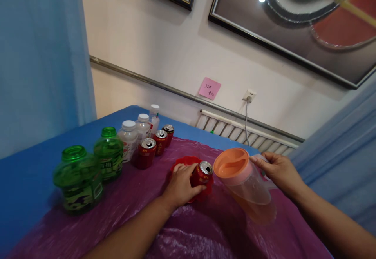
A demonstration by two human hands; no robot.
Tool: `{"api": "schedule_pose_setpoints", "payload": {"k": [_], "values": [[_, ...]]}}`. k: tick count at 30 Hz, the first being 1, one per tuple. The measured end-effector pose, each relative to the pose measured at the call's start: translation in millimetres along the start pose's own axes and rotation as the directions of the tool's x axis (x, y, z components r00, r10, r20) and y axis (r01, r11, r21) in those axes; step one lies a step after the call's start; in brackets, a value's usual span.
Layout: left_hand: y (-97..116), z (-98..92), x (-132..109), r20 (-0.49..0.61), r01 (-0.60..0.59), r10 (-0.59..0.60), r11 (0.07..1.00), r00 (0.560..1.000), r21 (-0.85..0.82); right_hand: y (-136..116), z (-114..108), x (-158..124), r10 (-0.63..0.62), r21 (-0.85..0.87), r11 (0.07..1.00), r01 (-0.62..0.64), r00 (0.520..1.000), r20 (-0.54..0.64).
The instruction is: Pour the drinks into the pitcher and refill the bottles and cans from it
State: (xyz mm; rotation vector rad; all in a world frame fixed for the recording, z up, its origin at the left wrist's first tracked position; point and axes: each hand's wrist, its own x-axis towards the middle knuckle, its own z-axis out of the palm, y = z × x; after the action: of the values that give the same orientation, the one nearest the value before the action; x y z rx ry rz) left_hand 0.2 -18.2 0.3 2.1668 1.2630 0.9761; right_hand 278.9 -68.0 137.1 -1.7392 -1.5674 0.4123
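Far left on the blue tabletop [29,153]: two green translucent plastic jars, the nearer [79,184] and the farther [108,153], upright, mouths uncapped. Right of them, three clear plastic bottles with white caps [128,143], in a line running back towards the wall. Then three short red metal cans [146,155], silver tops up, in a matching line on a purple plastic sheet [132,216].

Centre: left hand [180,184], back up, reaching in from the near side. Its fingers are curled part-way about a fourth red metal can with a silver top [202,176], thumb on the near side, the rest on the left and far side. Can close to upright, long axis leaning a little right, opening bare. It sits over a red scalloped dish [188,160]; cannot tell whether its base rests inside.

Right of the can: frosted plastic pitcher with an orange lid [249,194], amber liquid low inside. Long axis slanted, lid end up and left, base down and right. Lid edge just beside the can's top; contact cannot be told. Right hand [282,171] on the pitcher's far-right side, fingers closed round the handle, thumb along its top. The left hand is nearer the can, the right nearer the pitcher; the key relation is lid edge to can opening, lying leftward.
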Motion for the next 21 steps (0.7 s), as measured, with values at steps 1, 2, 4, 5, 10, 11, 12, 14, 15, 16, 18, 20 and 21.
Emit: {"api": "schedule_pose_setpoints", "payload": {"k": [1, 2, 4, 5, 10, 11, 12, 14, 15, 16, 18, 20, 21], "values": [[-0.1, 0.1, 0.2, 0.002, -0.001, 0.001, 1.000, 1.000, -0.002, -0.1, 0.1, -0.1, 0.005, 0.000, 1.000, -0.005, 1.000, -0.001], [-0.3, 0.3, 0.3, 0.000, -0.004, 0.004, 1.000, 1.000, -0.003, 0.0, 0.1, -0.1, 0.008, 0.001, 1.000, -0.008, 1.000, 0.000], [-1.2, 1.1, 0.3, -0.004, -0.015, 0.015, 1.000, 1.000, -0.005, 0.9, 0.2, 0.1, 0.011, 0.006, 1.000, -0.011, 1.000, 0.002], [-1.8, 1.6, 0.2, -0.007, -0.019, 0.019, 1.000, 1.000, -0.004, 1.3, 0.3, 0.3, 0.011, 0.009, 1.000, -0.011, 1.000, 0.002], [-3.7, 3.5, -0.8, -0.020, -0.029, 0.029, 1.000, 0.999, -0.008, 1.9, 1.7, 0.6, 0.009, 0.014, 1.000, -0.008, 1.000, -0.010], [-3.8, 3.6, -0.8, -0.020, -0.031, 0.031, 0.999, 0.999, -0.008, 2.1, 2.0, 0.7, 0.009, 0.016, 1.000, -0.008, 1.000, -0.008], [-3.7, 3.6, -0.8, -0.020, -0.032, 0.032, 0.999, 0.999, -0.007, 2.5, 2.4, 0.7, 0.009, 0.017, 1.000, -0.009, 1.000, -0.007], [-3.3, 3.1, -0.7, -0.022, -0.029, 0.029, 1.000, 0.999, -0.004, 4.1, 2.9, 1.1, 0.010, 0.019, 1.000, -0.010, 1.000, -0.003], [-3.0, 2.8, -0.7, -0.023, -0.027, 0.027, 1.000, 0.999, -0.003, 5.2, 3.0, 1.3, 0.009, 0.019, 1.000, -0.009, 1.000, -0.003], [-2.6, 2.4, -0.7, -0.024, -0.027, 0.027, 1.000, 0.999, -0.002, 6.2, 3.2, 1.6, 0.008, 0.017, 1.000, -0.008, 1.000, -0.003], [-1.7, 1.6, -0.6, -0.024, -0.022, 0.022, 1.000, 0.999, 0.001, 7.8, 3.3, 2.0, 0.006, 0.015, 1.000, -0.006, 1.000, -0.004], [-0.8, 1.1, -0.7, -0.020, -0.012, 0.012, 1.000, 1.000, 0.003, 8.8, 3.4, 2.1, 0.003, 0.016, 1.000, -0.003, 1.000, -0.007], [-0.5, 1.0, -0.8, -0.018, -0.007, 0.007, 1.000, 1.000, 0.005, 9.4, 3.6, 2.0, 0.002, 0.015, 1.000, -0.002, 1.000, -0.009]]}}
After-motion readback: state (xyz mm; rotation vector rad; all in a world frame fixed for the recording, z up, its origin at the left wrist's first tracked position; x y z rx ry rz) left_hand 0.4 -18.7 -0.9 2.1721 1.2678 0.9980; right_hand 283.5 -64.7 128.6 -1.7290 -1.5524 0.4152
